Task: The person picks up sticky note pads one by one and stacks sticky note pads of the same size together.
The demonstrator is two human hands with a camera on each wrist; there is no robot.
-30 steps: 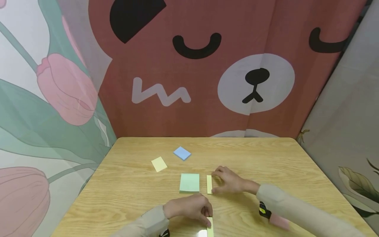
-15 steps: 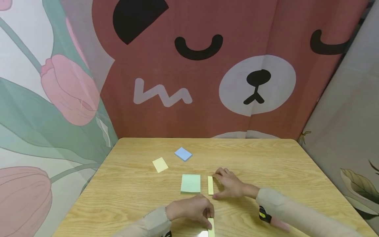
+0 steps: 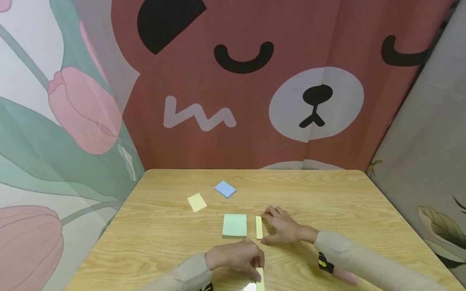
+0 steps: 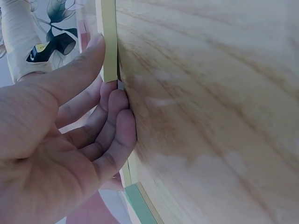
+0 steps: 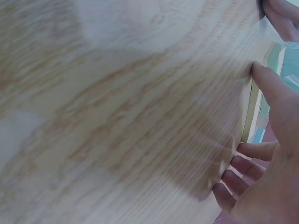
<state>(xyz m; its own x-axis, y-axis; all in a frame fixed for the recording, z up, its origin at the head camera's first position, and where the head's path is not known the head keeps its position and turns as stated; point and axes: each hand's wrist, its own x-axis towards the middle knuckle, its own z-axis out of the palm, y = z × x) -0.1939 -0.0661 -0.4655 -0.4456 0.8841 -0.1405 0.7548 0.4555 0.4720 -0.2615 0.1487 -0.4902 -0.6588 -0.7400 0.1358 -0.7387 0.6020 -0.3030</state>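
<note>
The left grip point(image 3: 239, 256) pinches the near strip point(image 3: 260, 285). The right grip point(image 3: 284, 226), spread apart, spans the far strip point(image 3: 259, 228) beside the green pad point(image 3: 234, 225).

1 bear-print curtain point(image 3: 247, 137) behind wooden table point(image 3: 309, 186); tulip-print fabric point(image 3: 85, 109) left.

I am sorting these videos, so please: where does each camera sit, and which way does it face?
Head: on the head, facing forward and down over the table; left hand, right hand and both sleeves show.
Left wrist: on that wrist, facing the near yellow strip; left hand and right sleeve show.
Right wrist: on that wrist, facing across the table; right hand and part of left hand show.
Head and left wrist share the near yellow strip.
</note>
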